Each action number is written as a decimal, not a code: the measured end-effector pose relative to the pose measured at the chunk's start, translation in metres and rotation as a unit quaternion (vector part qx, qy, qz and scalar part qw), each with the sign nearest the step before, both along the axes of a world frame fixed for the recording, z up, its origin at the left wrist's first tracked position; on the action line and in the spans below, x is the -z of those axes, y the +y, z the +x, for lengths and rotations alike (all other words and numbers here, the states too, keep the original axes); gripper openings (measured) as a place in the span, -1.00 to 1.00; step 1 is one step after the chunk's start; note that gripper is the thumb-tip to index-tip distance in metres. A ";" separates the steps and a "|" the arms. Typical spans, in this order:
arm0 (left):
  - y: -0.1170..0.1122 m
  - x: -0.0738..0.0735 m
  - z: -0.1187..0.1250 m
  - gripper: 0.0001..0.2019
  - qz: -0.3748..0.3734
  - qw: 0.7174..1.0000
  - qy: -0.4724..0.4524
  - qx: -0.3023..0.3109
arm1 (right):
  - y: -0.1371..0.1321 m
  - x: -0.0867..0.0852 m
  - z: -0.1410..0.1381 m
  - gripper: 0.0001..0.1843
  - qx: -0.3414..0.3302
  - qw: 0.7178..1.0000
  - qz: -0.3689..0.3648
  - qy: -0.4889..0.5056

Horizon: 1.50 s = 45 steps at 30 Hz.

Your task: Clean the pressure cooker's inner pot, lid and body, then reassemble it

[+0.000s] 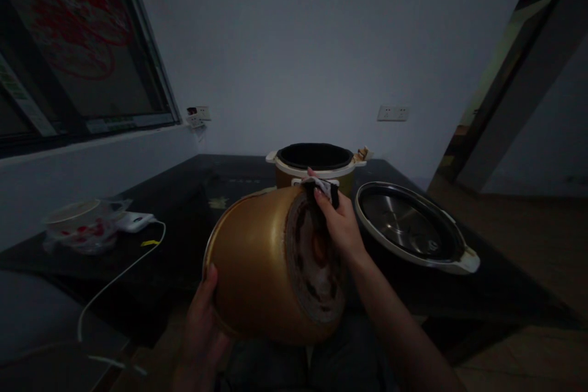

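Note:
A gold inner pot [250, 257] is tipped on its side in front of me, its stained, blotchy base facing right. My left hand [206, 309] grips the pot near its rim at the left, thumb on the outer wall. With my right hand [337, 214] I hold a dark and whitish cloth [324, 185] against the upper edge of the base. Behind the pot stands a rice cooker body [315, 168] with a dark, open cavity. To the right lies its round lid [404, 223], steel inner face upward.
A bowl in a plastic bag [82, 220] sits at the left of the black table [184, 196], beside a white device [136, 221] with a cable [122, 272] hanging off the edge. Wall sockets [392, 113] are behind.

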<state>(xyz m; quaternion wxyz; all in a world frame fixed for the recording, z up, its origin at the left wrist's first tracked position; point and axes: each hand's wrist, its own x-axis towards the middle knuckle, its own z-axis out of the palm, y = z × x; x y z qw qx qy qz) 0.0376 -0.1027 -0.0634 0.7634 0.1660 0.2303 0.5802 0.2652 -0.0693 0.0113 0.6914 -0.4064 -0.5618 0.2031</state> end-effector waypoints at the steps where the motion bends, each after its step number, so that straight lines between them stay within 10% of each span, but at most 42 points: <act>1: -0.001 -0.004 0.002 -0.44 -0.008 1.000 0.011 -0.013 | -0.002 0.000 -0.001 -0.66 0.013 1.000 0.003 0.006; 17: -0.004 -0.027 0.012 -0.46 -0.096 0.989 0.070 -0.090 | -0.020 0.026 0.014 -0.36 0.110 0.991 0.047 -0.054; 25: -0.006 -0.024 0.011 -0.46 -0.092 0.990 0.077 -0.078 | -0.007 0.027 0.017 -0.62 0.192 0.980 0.033 -0.034; 37: -0.007 -0.022 0.009 -0.45 -0.085 0.992 0.050 -0.077 | -0.008 0.008 0.003 -0.60 -0.018 0.992 0.062 -0.110; 45: -0.002 -0.014 0.010 -0.60 -0.085 0.992 0.037 -0.084 | -0.045 -0.011 -0.018 -0.57 -0.156 0.936 0.120 -0.293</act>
